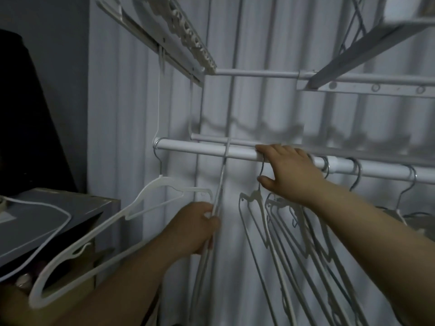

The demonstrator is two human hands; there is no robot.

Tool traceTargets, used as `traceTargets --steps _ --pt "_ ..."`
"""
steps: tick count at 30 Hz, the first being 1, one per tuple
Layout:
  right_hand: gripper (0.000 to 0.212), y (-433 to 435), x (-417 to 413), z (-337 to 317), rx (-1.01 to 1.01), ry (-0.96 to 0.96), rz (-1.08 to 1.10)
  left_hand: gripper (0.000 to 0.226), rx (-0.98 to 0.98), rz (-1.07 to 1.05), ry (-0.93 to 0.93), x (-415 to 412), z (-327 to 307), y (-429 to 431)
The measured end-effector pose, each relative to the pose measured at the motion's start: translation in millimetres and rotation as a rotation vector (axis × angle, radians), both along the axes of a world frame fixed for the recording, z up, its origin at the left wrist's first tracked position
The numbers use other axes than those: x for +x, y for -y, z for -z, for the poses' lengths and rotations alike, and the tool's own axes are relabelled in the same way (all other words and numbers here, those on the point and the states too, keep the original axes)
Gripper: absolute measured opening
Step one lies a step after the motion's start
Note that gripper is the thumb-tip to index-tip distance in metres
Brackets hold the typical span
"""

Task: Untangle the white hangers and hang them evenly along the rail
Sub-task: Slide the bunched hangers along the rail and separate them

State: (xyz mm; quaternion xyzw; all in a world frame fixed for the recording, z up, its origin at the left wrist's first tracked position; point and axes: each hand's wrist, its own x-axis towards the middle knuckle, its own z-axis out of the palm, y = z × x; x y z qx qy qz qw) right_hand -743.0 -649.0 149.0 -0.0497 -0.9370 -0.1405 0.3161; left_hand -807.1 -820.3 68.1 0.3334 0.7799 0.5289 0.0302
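Left hand (197, 228) clasping edge-on hanger (220, 184); right hand (289, 170) open on rail (200, 148): should steady bunched hangers (282, 227) while sliding it clear.

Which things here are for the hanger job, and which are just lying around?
For the job:
- white rail, right hand resting on it
- edge-on hanger, gripped by the left hand
- bunched hangers
- leftmost hanger

Just lying about:
- grey box
- white cable on it
- curtain
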Motion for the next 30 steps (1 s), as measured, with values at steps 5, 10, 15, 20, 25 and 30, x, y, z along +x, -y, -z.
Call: traceTargets --steps 5,10,15,20,25,30 --pt "0.064 -4.9 2.8 -0.3 0.009 0.009 -0.047 0.020 0.047 -0.006 0.000 -9.5 -16.6 -15.4" --pt "0.065 -7.4 1.9 -0.4 0.035 0.002 -0.083 0.017 0.058 0.035 0.079 -15.7 -20.0 -24.7" --pt "0.056 -1.8 -0.1 8.8 0.043 -0.093 -0.218 0.020 -0.002 0.067 0.072 -3.2 17.4 -0.5" --pt "0.054 20.5 3.7 14.1 0.091 -0.080 -0.289 0.020 -0.090 0.141 0.099 18.1 41.6 55.3" --pt "0.054 67.7 7.3 20.4 -0.048 0.191 -0.404 0.020 -0.092 0.250 0.137 49.5 45.7 131.1" --pt "0.016 130.6 15.3 32.1 -0.557 0.555 -0.665 0.027 -0.157 0.298 0.168 93.4 50.6 216.9"
